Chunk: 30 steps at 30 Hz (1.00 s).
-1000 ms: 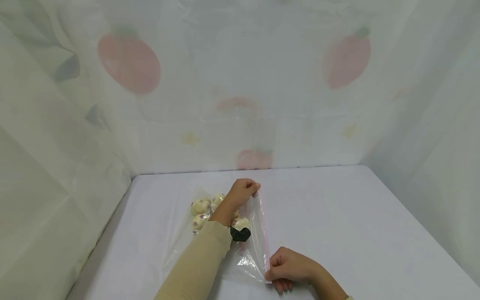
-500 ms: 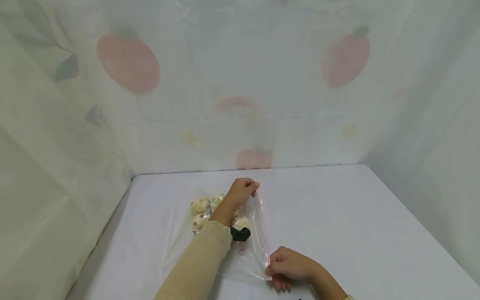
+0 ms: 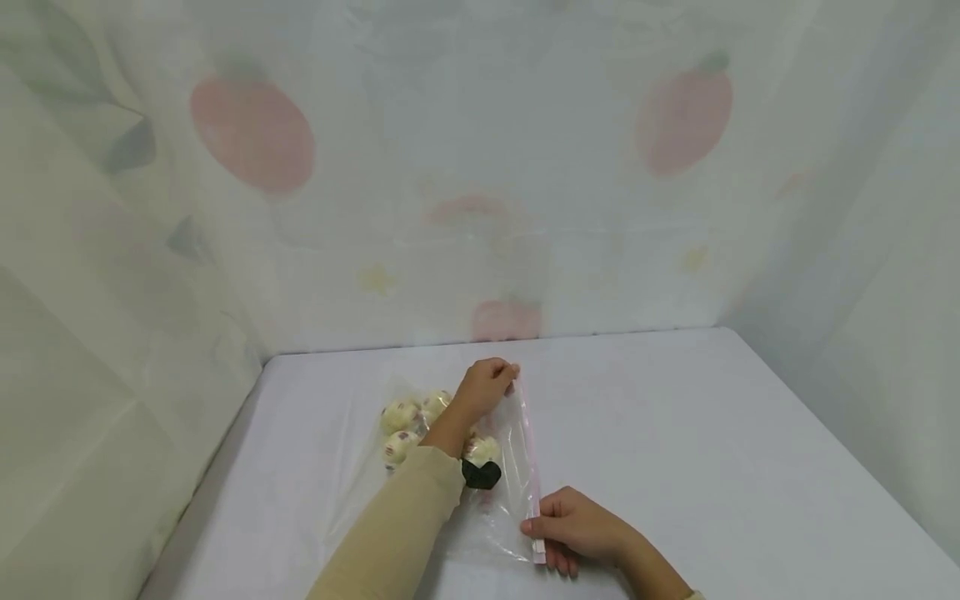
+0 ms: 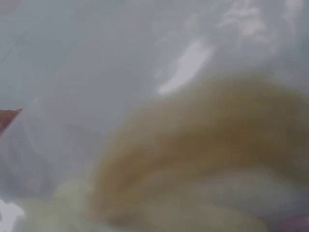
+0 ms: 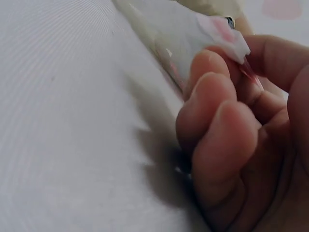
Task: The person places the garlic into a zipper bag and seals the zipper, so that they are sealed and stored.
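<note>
A clear zip bag (image 3: 491,521) with a pink zip strip (image 3: 529,433) along its right edge lies on the white table. Several cream-coloured rounded items (image 3: 401,414) with reddish-purple marks are inside it. My left hand (image 3: 483,390) pinches the far end of the strip, its forearm crossing over the bag. At the near end, my right hand (image 3: 579,527) pinches the strip between thumb and index finger. Just below that thumb shows a small white piece (image 3: 538,547) on the strip. In the right wrist view, the other fingers (image 5: 224,140) curl close over the table.
The white table (image 3: 675,433) reaches back to a pale curtain (image 3: 585,208) printed with fruit. More curtain hangs at both sides. A blurred cream and brown shape (image 4: 203,145) fills much of the left wrist view. A dark wrist device (image 3: 482,474) sits at the left cuff.
My right hand has shifted slightly along the strip, away from its near end, and the white piece now shows below the thumb. The left hand keeps its hold.
</note>
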Tool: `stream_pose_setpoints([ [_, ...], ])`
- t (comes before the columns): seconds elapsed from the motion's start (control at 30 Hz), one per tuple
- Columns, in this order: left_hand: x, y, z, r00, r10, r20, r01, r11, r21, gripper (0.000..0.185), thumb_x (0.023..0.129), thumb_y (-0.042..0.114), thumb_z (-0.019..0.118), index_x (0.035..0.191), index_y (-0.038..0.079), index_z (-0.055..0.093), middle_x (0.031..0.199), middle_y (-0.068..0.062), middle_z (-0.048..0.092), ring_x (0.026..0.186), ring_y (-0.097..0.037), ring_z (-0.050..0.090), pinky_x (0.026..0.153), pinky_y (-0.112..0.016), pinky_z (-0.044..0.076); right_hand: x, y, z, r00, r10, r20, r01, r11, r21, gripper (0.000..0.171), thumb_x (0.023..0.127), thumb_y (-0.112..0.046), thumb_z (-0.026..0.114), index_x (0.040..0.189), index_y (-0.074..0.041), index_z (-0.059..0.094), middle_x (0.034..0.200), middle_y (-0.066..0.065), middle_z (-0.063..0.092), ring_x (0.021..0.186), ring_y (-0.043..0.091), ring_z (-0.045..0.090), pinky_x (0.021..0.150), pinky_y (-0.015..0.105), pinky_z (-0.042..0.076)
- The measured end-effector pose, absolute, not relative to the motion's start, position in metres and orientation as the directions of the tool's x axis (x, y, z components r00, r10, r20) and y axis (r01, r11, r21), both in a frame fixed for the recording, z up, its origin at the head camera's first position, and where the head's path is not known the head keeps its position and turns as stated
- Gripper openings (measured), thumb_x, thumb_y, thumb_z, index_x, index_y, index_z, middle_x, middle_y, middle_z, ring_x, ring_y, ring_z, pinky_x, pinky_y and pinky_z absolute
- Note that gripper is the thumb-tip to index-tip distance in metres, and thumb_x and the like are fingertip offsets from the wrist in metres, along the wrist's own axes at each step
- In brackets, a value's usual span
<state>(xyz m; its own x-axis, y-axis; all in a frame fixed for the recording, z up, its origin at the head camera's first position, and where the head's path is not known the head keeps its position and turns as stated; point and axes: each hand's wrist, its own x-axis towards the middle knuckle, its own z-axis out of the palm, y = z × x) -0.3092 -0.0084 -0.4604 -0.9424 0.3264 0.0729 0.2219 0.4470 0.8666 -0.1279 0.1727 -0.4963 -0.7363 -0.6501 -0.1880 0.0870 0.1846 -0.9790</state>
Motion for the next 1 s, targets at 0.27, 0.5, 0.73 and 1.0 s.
stream_pose_setpoints([
  [0.27,-0.289,-0.017,-0.451,-0.91,0.313,0.272,0.409,0.578,0.706,0.035,0.103,0.035,0.05,0.13,0.017,0.061,0.132,-0.001,0.06,0.13,-0.023,0.051,0.107,-0.044,0.042,-0.131,0.169,-0.5,-0.78,-0.593,-0.199,0.116,0.175,-0.978,0.032,0.096,-0.025,0.06,0.078,0.001,0.057,0.049,0.0,0.058,0.038,0.006,0.054,0.038,0.02,0.044],
  [0.5,-0.267,-0.066,-0.424,-0.897,0.338,0.286,0.441,0.628,0.641,0.033,0.101,0.027,0.056,0.129,0.012,0.061,0.136,-0.004,0.057,0.131,-0.026,0.049,0.108,-0.046,0.041,-0.136,0.168,-0.496,-0.829,-0.513,-0.225,0.175,0.145,-0.974,0.024,0.095,-0.021,0.062,0.09,0.002,0.058,0.052,0.002,0.056,0.041,0.011,0.056,0.038,0.026,0.047],
  [0.73,-0.247,-0.136,-0.422,-0.964,0.253,0.082,0.239,0.691,0.682,0.052,0.098,0.034,0.06,0.144,0.014,0.046,0.152,-0.011,0.037,0.142,-0.035,0.034,0.109,-0.057,0.035,-0.145,0.166,-0.489,-0.866,-0.421,-0.269,0.236,0.13,-0.963,0.023,0.095,-0.021,0.061,0.105,-0.001,0.057,0.063,0.004,0.058,0.046,0.016,0.059,0.041,0.027,0.049],
  [1.0,-0.226,-0.199,-0.442,-0.973,0.099,-0.21,-0.064,0.755,0.653,0.067,0.09,0.047,0.066,0.135,0.0,0.049,0.122,-0.023,0.059,0.105,-0.038,0.06,0.082,-0.049,0.052,-0.171,0.168,-0.486,-0.922,-0.295,-0.25,0.172,0.267,-0.948,0.04,0.094,-0.03,0.064,0.121,-0.003,0.054,0.072,0.002,0.062,0.057,0.013,0.057,0.051,0.029,0.049],
])
